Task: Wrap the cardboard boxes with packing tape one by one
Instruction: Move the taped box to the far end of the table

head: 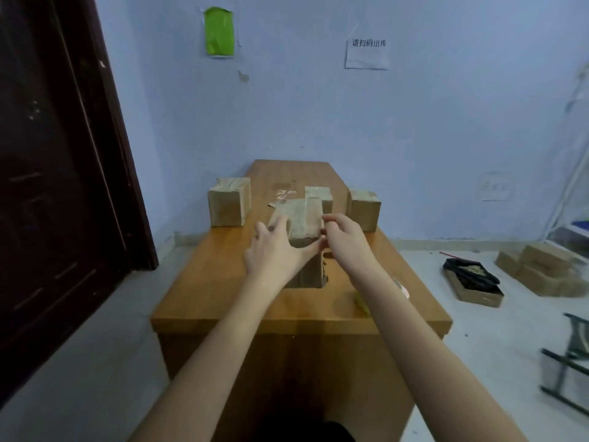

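A cardboard box [304, 218] with clear tape across its top stands in the middle of the wooden table [223, 291]. My left hand [277, 250] lies on the box's near left corner, fingers spread over the top and thumb along the front edge. My right hand [345, 239] is at the box's near right corner with curled fingers, pinching what looks like a strip of tape there. Three more boxes stand behind: one at the left [229, 202], one in the middle [320, 196], one at the right [365, 208]. No tape roll shows.
A yellow-handled tool [363, 303] lies on the table near my right forearm. On the floor at the right sit an open box with dark contents [473, 282] and a pile of cardboard boxes [541, 269]. A dark door [57, 173] stands at the left.
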A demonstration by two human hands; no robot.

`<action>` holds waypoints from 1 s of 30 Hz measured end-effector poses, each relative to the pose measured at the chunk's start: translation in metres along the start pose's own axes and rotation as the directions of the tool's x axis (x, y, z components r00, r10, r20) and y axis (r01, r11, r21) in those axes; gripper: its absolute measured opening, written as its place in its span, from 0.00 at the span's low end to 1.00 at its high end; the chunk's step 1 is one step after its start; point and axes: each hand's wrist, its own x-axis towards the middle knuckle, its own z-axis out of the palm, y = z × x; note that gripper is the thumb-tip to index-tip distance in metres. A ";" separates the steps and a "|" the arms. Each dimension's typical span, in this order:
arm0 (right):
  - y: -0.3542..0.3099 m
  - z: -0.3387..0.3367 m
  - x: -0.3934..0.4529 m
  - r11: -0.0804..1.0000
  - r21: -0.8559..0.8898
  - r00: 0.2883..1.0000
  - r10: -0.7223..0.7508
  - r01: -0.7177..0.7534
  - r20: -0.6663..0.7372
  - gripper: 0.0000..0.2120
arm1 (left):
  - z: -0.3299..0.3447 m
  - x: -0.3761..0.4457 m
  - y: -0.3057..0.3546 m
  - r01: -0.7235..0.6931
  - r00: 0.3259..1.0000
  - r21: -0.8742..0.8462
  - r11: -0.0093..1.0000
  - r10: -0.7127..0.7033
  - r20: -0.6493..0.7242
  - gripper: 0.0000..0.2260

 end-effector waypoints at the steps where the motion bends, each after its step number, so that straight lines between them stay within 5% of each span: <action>1: 0.007 -0.003 -0.010 1.000 0.019 1.000 -0.006 0.006 0.002 0.18 | 0.003 -0.010 -0.002 0.013 1.000 -0.056 0.998 -0.013 -0.007 0.42; 7: 0.050 -0.013 -0.055 0.978 0.189 0.996 0.079 -0.085 0.038 0.19 | 0.013 -0.040 -0.014 0.127 0.991 -0.534 0.836 -0.085 0.103 0.42; 10: 0.061 -0.011 -0.066 0.917 0.348 0.977 0.152 -0.196 0.149 0.29 | 0.020 -0.046 -0.012 0.175 0.982 -0.710 0.682 -0.072 0.172 0.42; 12: 0.065 -0.008 -0.070 0.923 0.357 0.986 0.102 -0.145 0.135 0.37 | 0.023 -0.051 -0.013 0.180 0.981 -0.782 0.597 -0.051 0.187 0.40; 18: 0.077 -0.007 -0.070 0.967 0.250 0.996 0.021 -0.043 0.090 0.39 | 0.038 -0.053 -0.028 0.200 0.972 -0.675 0.711 -0.056 0.228 0.38; 24: 0.084 -0.011 -0.063 0.998 0.070 0.987 -0.004 -0.007 0.162 0.39 | 0.052 -0.061 -0.039 0.298 0.944 -0.723 0.623 -0.080 0.320 0.30; 30: 0.094 -0.009 -0.062 0.999 0.033 0.977 -0.005 -0.002 0.214 0.40 | 0.062 -0.064 -0.047 0.319 0.938 -0.683 0.658 -0.115 0.327 0.14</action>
